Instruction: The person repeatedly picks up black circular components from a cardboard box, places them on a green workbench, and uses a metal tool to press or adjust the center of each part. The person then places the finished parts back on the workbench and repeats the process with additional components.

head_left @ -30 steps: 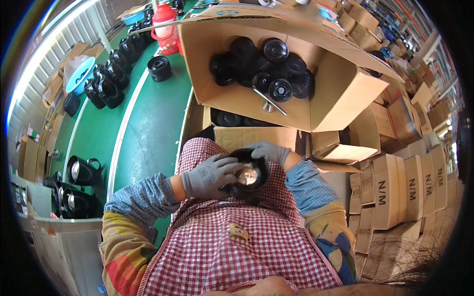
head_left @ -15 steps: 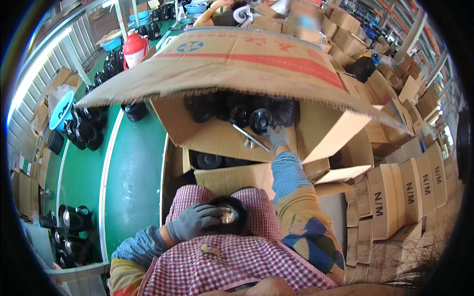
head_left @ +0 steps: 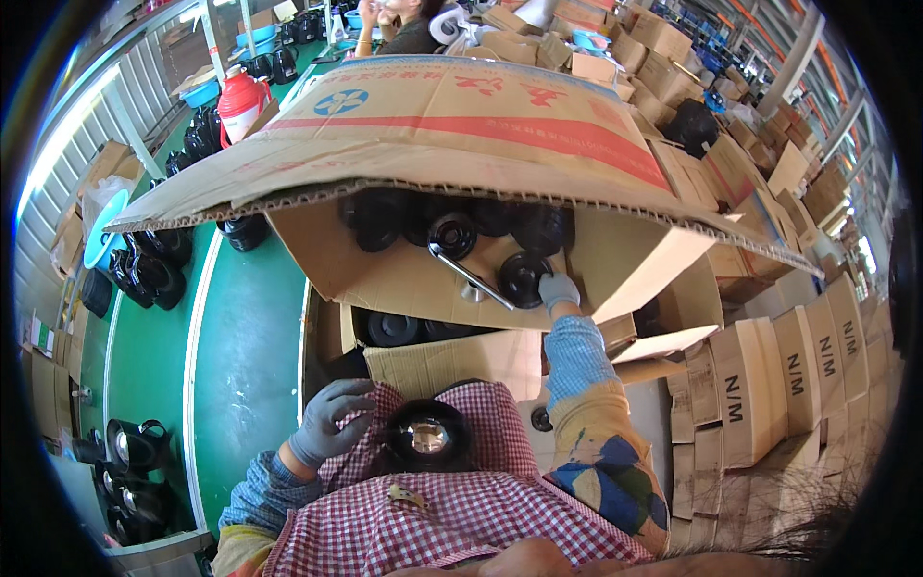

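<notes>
A black round pot-like body [head_left: 430,438] with a shiny metal inside rests between my thighs on the checked apron. My left hand [head_left: 332,423], in a grey glove, is off to its left with fingers loosely bent and nothing in them. Inside the large open carton, my gloved right hand [head_left: 558,289] grips the edge of a black round lid-like part [head_left: 525,279]. Beside that part, a silver metal bar [head_left: 468,276] lies slanted over the carton's front wall. Behind it are several dark round parts [head_left: 452,235], partly in shadow under the flap.
The raised carton flap [head_left: 461,120] overhangs my right hand. A lower carton [head_left: 452,361] with black parts stands just before my knees. To the left runs a green bench [head_left: 245,337] with black jugs [head_left: 149,269]. Stacked cartons [head_left: 760,385] stand at the right.
My left hand has come off the pot-like body and moved left. The right hand has drawn the black round part nearer and slightly right. The view has shifted a little.
</notes>
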